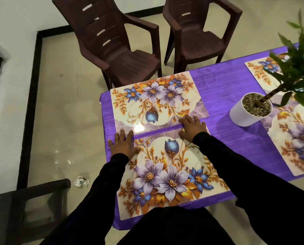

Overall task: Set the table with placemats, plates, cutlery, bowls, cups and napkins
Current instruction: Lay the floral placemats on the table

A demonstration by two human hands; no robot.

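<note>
We see both arms in black sleeves reaching forward over the near floral placemat (167,175), which lies on the purple tablecloth (223,96) at the near left end of the table. The left hand (123,145) lies flat, palm down, with straight spread fingers on the far left corner of this placemat; some fingertips go over the edge onto the cloth. The right hand (191,127) is also flat and released, fingers straight, on the far right corner of the same placemat. Its fingertips reach the narrow purple gap and touch the near edge of the far floral placemat (156,99). Neither hand grasps anything; both only press on the surface.

The two placemats lie just beside each other, with a thin strip of cloth between them. The near edge of the near placemat is hidden by the person's dark body, and the sleeves cover part of its sides. Two more floral placemats at the right are cut off: the near right one (299,142) by the picture edge, the far right one (264,71) partly behind the leaves of a potted plant (250,110) in a white pot. Two brown plastic chairs (115,50) stand beyond the table. A crumpled paper (81,182) lies on the floor at the left; we cannot tell what it is exactly.
</note>
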